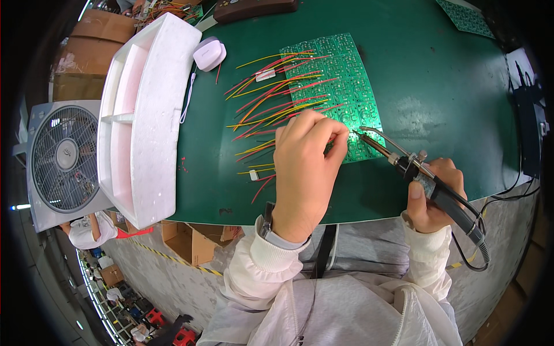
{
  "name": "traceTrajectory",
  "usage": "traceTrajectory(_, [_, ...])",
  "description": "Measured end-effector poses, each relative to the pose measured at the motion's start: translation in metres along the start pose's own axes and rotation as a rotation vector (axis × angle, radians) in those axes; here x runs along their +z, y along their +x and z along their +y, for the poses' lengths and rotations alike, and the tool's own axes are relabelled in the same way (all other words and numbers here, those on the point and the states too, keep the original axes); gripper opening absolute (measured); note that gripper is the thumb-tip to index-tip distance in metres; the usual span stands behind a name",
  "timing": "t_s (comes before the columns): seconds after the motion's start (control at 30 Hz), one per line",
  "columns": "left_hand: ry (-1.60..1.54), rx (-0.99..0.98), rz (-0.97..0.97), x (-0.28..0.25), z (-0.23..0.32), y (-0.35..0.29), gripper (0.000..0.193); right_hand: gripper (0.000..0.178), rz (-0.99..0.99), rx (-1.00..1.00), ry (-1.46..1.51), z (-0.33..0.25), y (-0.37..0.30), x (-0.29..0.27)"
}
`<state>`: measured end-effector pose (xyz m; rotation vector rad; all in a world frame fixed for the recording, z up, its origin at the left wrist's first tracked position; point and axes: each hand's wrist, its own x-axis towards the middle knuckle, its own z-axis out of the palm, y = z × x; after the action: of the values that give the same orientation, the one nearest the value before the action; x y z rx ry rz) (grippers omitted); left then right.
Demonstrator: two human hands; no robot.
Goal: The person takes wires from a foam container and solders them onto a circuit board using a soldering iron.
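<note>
The near edge of the green tabletop (433, 86) is curving under the person's two wrists. The right hand (429, 210) is closing around one soldering iron (459, 216), and its tip is pointing at the board; I cannot tell if it is touching. The left hand (306, 153) is bending its fingers close together over the board; what is between them, I cannot tell. The green circuit board (343, 75) is lying mid-table, its long side facing a wide stretch of surface on the right. Red and yellow wires (277, 101), too crossed for counting, are reaching over its left side. One white foam tray (156, 127) is bounding the left, showing two compartments. Farther, a second board (466, 17) is resting at the upper right, and one fan (66, 153) is standing beyond the tray, above a grey floor (184, 274).
</note>
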<state>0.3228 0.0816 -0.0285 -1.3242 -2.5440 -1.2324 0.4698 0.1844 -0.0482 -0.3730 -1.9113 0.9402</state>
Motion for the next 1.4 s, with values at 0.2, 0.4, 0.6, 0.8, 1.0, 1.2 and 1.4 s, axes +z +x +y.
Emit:
traceTrajectory(0.2, [0.021,0.005,-0.014,0.000,0.001,0.001,0.010,0.028,-0.014,-0.021,0.004,0.001,0.000,-0.001])
traceTrajectory(0.4, [0.027,0.000,-0.012,0.001,0.001,0.001,0.010,0.028,-0.023,-0.027,-0.003,0.001,0.001,-0.001])
traceTrajectory(0.6, [0.028,0.002,-0.003,0.002,0.001,0.000,0.010,0.029,-0.012,-0.030,-0.018,0.000,-0.001,0.001])
traceTrajectory(0.8, [0.027,0.008,-0.005,0.001,0.003,0.001,0.010,0.029,-0.010,-0.025,-0.055,-0.002,-0.002,0.000])
traceTrajectory(1.0, [0.057,0.009,-0.010,0.000,0.005,0.001,0.010,0.037,0.189,0.025,0.015,0.003,-0.010,0.000])
traceTrajectory(1.2, [0.169,0.049,-0.025,-0.004,0.008,0.000,0.011,0.035,0.270,0.252,0.066,-0.004,-0.006,0.000])
traceTrajectory(1.4, [0.189,0.106,-0.052,-0.012,0.010,-0.012,0.029,0.029,0.274,0.292,0.165,-0.003,0.001,0.003])
